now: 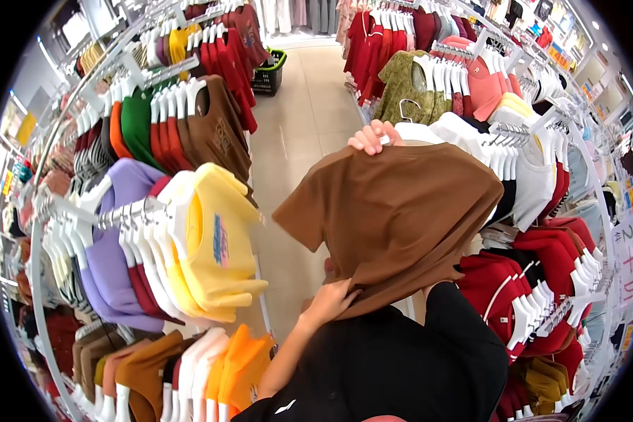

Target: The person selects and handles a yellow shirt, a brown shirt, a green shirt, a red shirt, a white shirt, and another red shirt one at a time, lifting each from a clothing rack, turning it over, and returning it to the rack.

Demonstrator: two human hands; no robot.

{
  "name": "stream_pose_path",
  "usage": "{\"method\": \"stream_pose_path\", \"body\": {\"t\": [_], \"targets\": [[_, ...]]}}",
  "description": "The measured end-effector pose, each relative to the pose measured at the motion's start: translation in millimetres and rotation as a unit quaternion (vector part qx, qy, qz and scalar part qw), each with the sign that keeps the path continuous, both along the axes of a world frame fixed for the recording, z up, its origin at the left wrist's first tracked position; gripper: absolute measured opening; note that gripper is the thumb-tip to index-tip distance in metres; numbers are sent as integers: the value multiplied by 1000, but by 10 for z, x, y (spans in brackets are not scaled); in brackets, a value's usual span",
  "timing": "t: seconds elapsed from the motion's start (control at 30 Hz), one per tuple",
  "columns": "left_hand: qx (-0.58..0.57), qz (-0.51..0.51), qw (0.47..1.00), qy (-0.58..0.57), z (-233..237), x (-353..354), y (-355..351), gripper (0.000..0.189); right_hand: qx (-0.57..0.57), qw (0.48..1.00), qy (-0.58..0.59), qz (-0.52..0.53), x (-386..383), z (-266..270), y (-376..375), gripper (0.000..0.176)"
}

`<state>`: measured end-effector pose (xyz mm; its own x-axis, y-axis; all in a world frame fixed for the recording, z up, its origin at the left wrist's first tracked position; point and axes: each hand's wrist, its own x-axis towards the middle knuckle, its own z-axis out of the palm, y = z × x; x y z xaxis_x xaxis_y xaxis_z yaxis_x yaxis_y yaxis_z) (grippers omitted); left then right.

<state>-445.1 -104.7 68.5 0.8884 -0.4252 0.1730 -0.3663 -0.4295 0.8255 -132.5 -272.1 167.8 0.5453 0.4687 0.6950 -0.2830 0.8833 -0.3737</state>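
A brown short-sleeved T-shirt (pixel 401 211) is held up in front of me, spread out over both arms. My left hand (pixel 332 302) grips its bottom hem, the fingers bunching the cloth. My right forearm goes behind the shirt near its hem, and the middle of that arm is hidden by the cloth. At the neckline my right hand (pixel 375 137) shows above the shirt, fingers curled around a small white part of a hanger (pixel 385 141). A metal hanger hook (pixel 409 109) rises just right of this hand.
On the left, a rack holds yellow tops (pixel 221 239), purple tops (pixel 123 246) and orange tops (pixel 243 366) on white hangers. Red tops (pixel 489 288) and a green patterned top (pixel 408 88) hang at right. A black basket (pixel 269 74) stands on the tiled aisle (pixel 285 133).
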Motion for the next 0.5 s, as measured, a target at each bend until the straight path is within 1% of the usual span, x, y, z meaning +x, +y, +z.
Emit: {"method": "stream_pose_path", "body": {"t": [0.03,0.13,0.17,0.27,0.3,0.37,0.43,0.47,0.5], "targets": [[4,-4,1000,0,5,122,0,19,-15,999,37,-25,34,29,9,30],[25,-13,999,15,22,434,-22,20,-56,998,17,-36,279,92,-41,27],[43,-14,999,23,34,562,-20,20,-59,997,23,-45,364,75,-42,22],[84,-8,995,45,4,941,-4,22,-119,988,-15,-98,684,46,-73,20],[95,-6,994,52,-33,1063,-8,23,-155,980,-8,-126,795,11,-87,18],[122,-7,990,74,-104,1293,-3,24,-238,951,-33,-194,997,-55,-108,18],[149,-15,983,103,-208,1493,18,25,-328,906,-46,-265,1100,-23,-116,15],[163,-21,979,121,-278,1566,40,26,-408,861,-59,-298,1120,64,-166,18],[176,-27,974,139,-344,1662,69,26,-447,811,-40,-376,1147,-53,-124,19]]}}
